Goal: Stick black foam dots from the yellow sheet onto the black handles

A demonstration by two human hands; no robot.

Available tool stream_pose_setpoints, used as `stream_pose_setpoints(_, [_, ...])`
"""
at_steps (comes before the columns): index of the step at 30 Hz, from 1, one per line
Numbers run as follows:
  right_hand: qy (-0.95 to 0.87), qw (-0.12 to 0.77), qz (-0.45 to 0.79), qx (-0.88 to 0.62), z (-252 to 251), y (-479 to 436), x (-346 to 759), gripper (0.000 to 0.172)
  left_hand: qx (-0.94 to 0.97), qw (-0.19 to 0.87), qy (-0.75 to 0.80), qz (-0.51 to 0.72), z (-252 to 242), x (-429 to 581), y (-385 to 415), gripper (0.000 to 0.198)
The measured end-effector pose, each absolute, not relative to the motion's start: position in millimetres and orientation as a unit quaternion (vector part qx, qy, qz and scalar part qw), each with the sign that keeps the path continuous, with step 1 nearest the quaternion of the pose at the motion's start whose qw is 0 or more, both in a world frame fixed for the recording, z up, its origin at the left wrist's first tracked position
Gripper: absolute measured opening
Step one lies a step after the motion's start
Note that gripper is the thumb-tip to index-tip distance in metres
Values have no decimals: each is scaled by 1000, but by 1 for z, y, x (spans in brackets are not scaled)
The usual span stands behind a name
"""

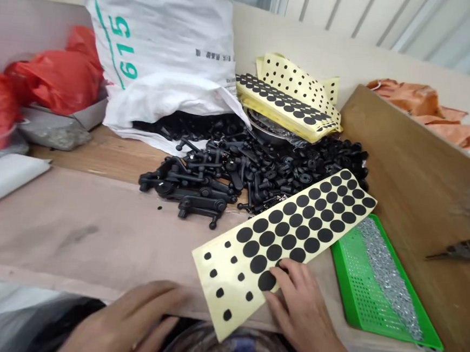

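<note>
Head view: right hand [300,311], grip wide, rests on black-dot adhesive sheet [282,239]; left hand [126,319] open beside it.

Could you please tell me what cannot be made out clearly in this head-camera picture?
In the head view:
Metal bowl: mostly hidden by the yellow sheets and black parts.
Silvery bits on the green tray: too small to identify.
Dark tool at right: blurred, cut off by the edge.

A wooden workbench [98,157] carries a heap of black plastic parts [235,170] and a white woven sack [159,45]. A sheet of black adhesive dots [291,229] and a green perforated tray [345,277] lie toward its front.
</note>
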State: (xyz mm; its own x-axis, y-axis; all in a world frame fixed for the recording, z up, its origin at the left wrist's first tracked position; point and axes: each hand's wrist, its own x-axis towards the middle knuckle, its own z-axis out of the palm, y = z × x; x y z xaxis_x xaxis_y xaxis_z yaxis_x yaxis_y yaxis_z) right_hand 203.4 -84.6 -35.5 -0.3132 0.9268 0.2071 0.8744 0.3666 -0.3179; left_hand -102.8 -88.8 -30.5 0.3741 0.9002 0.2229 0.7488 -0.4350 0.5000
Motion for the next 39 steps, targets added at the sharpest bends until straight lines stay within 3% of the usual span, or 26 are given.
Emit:
stream_pose_setpoints(5, [-807,185,94,-553,-29,-80,179,23,899,110,352,235,-20,-38,-67,30])
stream_pose_setpoints(9, [-803,187,119,-553,-26,-82,179,25,914,113,367,131,-28,-8,-56,26])
stream_pose_setpoints(15, [-795,206,135,-555,-25,-78,179,22,917,83,381,86,-29,-2,-56,25])
stream_pose_setpoints(39, [-806,190,101,-551,-28,-67,176,18,917,53,382,97,-36,-1,-57,26])
